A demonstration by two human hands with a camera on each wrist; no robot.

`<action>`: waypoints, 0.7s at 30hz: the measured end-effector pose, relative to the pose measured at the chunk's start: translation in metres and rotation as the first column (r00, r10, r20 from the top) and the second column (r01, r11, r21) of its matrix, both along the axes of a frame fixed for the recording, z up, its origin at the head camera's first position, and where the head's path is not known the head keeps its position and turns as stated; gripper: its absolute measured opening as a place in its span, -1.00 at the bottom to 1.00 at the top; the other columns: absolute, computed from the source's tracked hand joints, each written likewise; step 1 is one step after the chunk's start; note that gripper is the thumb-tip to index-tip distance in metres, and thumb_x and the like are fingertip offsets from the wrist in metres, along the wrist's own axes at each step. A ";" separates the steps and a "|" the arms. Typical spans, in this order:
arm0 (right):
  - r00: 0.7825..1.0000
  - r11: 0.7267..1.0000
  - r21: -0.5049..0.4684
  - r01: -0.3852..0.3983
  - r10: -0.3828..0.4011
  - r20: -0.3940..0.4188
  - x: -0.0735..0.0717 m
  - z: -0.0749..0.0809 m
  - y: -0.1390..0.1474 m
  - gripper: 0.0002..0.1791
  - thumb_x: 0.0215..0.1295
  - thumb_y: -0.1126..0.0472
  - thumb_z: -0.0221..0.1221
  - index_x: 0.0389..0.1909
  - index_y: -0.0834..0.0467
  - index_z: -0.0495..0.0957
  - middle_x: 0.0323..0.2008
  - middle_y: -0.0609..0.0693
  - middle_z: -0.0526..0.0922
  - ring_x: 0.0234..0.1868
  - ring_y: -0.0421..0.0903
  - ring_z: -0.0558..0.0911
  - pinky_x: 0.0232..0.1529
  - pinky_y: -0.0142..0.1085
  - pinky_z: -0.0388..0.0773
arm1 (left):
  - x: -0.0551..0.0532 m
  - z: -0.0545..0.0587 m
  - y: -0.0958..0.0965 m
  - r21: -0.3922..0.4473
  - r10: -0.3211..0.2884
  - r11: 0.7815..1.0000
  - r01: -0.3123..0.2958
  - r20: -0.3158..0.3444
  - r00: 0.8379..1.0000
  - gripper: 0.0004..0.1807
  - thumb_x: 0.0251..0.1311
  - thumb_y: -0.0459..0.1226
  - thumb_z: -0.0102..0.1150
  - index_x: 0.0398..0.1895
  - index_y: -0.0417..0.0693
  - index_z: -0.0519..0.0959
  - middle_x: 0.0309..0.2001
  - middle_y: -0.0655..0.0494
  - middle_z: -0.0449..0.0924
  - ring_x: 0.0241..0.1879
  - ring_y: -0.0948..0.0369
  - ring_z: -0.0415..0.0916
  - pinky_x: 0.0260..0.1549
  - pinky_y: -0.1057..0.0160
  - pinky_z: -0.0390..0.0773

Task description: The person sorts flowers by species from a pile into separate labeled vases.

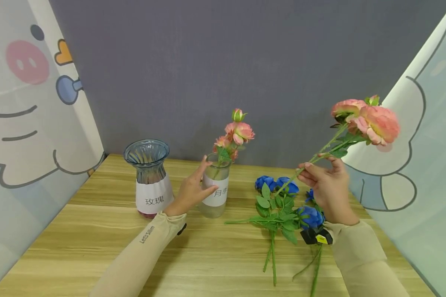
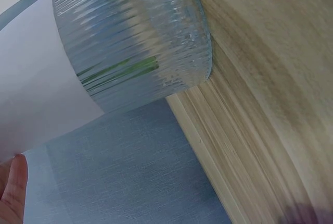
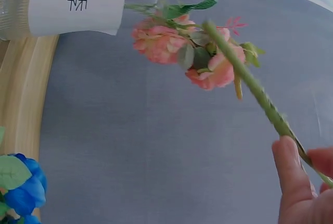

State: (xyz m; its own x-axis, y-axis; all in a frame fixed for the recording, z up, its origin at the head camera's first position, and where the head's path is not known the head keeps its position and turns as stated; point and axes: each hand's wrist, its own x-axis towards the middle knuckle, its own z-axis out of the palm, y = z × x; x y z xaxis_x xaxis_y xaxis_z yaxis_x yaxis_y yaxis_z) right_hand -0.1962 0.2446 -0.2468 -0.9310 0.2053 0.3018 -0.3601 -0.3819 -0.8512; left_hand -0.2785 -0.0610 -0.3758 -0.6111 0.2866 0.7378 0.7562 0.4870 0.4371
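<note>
My left hand point(image 1: 193, 189) holds the clear glass vase point(image 1: 212, 210) from its left side, thumb across the white label point(image 2: 41, 83) and a finger near the rim. Pink flowers point(image 1: 239, 133) stand in this vase, their green stem ends point(image 2: 125, 72) showing through the ribbed glass. Raised at the right, my right hand point(image 1: 328, 185) pinches the green stem point(image 3: 255, 86) of another pink flower spray point(image 1: 379, 123). Its blooms lean up to the right, and the cut end points down left. The right wrist view shows that stem end in front of the vase's flowers point(image 3: 161, 44).
A blue-tinted flared vase point(image 1: 146, 152) with a white label stands left of the clear one. Blue roses point(image 1: 310, 216) with green leaves and stems lie on the wooden table point(image 1: 208, 264) below my right hand. A grey wall point(image 1: 208, 74) rises behind.
</note>
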 end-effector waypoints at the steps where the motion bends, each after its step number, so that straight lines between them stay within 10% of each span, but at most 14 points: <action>1: 1.000 1.000 -0.008 0.023 -0.023 0.006 -0.001 0.000 -0.002 -0.45 0.26 0.58 0.07 0.19 0.31 0.07 -0.53 0.14 0.70 -0.55 -0.09 0.70 -0.49 -0.31 0.65 | 0.000 0.000 0.000 0.000 -0.002 1.000 0.002 -0.002 1.000 -0.06 0.00 -0.30 0.45 0.42 -0.30 0.13 0.32 -0.21 0.31 -0.53 0.16 0.46 -0.63 0.32 0.42; 5: 0.995 0.995 -0.030 0.100 -0.099 0.025 -0.006 -0.002 -0.011 -0.16 0.27 0.58 0.04 0.42 0.30 -0.25 -0.54 0.11 0.69 -0.57 -0.12 0.69 -0.49 -0.35 0.65 | -0.001 -0.001 0.001 -0.002 -0.003 1.000 0.003 -0.015 1.000 -0.05 -0.01 -0.31 0.45 0.41 -0.35 0.12 0.30 -0.21 0.34 -0.52 0.15 0.48 -0.62 0.31 0.44; 11: 0.988 0.992 -0.046 0.120 -0.124 -0.088 -0.015 -0.011 -0.020 -0.69 0.26 0.60 0.04 -0.03 0.31 0.31 -0.52 0.14 0.69 -0.53 -0.09 0.70 -0.46 -0.31 0.66 | -0.001 -0.001 0.001 -0.002 -0.002 1.000 0.002 -0.030 1.000 -0.05 -0.03 -0.32 0.46 0.40 -0.33 0.12 0.30 -0.25 0.32 -0.50 0.14 0.50 -0.61 0.31 0.45; 21: 0.969 0.996 -0.085 0.035 -0.054 -0.242 -0.031 -0.026 -0.037 -0.73 0.29 0.63 -0.02 -0.08 0.30 0.31 -0.47 0.17 0.69 -0.47 -0.05 0.71 -0.40 -0.33 0.66 | 0.002 -0.001 0.002 0.008 0.002 1.000 -0.002 -0.001 1.000 -0.15 -0.01 -0.30 0.46 0.35 -0.23 0.24 0.36 -0.33 0.17 -0.46 0.09 0.55 -0.58 0.27 0.50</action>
State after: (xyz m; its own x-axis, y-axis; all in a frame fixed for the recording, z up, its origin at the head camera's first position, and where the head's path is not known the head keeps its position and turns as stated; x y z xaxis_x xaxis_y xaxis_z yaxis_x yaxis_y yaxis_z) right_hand -0.2272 0.2074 -0.2727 -0.8209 0.2775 0.4991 -0.5708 -0.4240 -0.7031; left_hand -0.2769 -0.0595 -0.3764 -0.6106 0.2794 0.7410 0.7558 0.4848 0.4401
